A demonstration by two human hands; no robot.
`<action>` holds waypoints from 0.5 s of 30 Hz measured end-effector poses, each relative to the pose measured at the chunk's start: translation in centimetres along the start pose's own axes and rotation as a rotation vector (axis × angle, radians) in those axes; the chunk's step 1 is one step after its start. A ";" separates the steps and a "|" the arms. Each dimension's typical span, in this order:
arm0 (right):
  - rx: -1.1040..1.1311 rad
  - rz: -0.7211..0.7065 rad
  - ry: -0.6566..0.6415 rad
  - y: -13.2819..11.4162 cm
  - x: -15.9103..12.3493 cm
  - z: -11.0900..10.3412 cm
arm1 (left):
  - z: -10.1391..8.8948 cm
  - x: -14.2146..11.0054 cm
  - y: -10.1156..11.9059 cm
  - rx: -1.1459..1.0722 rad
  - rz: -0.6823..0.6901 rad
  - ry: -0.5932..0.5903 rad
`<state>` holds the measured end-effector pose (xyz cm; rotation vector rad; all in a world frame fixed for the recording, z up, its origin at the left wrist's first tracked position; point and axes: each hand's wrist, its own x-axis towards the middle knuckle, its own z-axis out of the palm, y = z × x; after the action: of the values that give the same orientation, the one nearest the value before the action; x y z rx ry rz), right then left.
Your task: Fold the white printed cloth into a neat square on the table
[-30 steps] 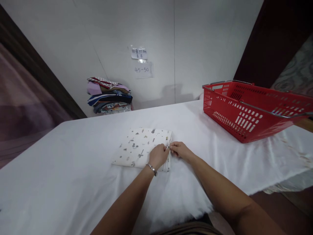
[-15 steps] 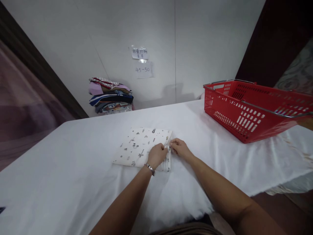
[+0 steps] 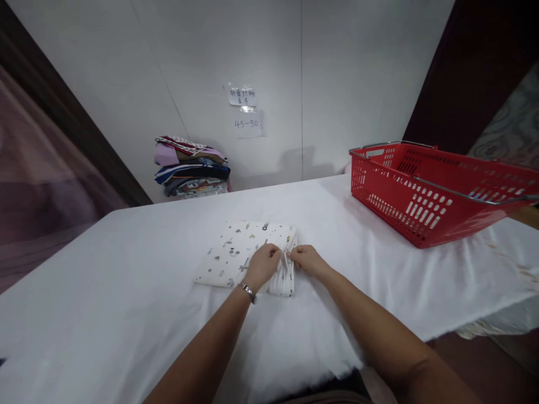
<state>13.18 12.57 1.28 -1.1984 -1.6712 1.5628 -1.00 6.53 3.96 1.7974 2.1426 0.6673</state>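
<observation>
A white folded cloth with small grey and dark printed figures lies flat on the white-covered table. Its right end is gathered into a narrow folded band. My left hand rests over the cloth, fingers pinching the gathered band from the left. From the right side my right hand pinches the same band near its middle, thumb and fingers closed. The fingertips of both hands are close together, and exactly what each pinches is partly hidden.
A red plastic basket with metal handles stands at the table's right. Behind the far edge is a stack of folded clothes against the wall. Two paper notes are taped to that wall. A pink sheer curtain hangs at the left.
My left hand has shifted slightly left, drawing the gathered end of the cloth over and opening its folds to view. My right hand has moved a little left and stays pinched.
</observation>
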 end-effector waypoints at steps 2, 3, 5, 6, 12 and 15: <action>0.043 -0.007 0.009 0.1 0.1 -0.3 | -0.3 0.0 -1.2 0.123 0.071 0.079; 0.076 0.002 0.003 0.3 0.2 -0.5 | -0.3 0.0 -1.9 0.193 0.094 0.095; 0.128 0.040 -0.021 0.6 0.4 -0.9 | 0.0 0.0 -3.1 0.301 0.104 0.076; 0.140 0.060 -0.036 0.8 0.4 -1.1 | 0.3 0.0 -3.7 0.329 0.097 0.057; 0.144 0.077 -0.091 1.2 0.4 -1.3 | 1.0 0.1 -3.7 0.311 0.038 0.029; 0.148 0.078 -0.085 0.8 0.5 -1.2 | 1.3 0.0 -2.5 0.271 0.081 0.024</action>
<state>14.17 13.55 0.62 -1.1474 -1.5464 1.7753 -2.50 6.41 1.63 2.0299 2.2782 0.4341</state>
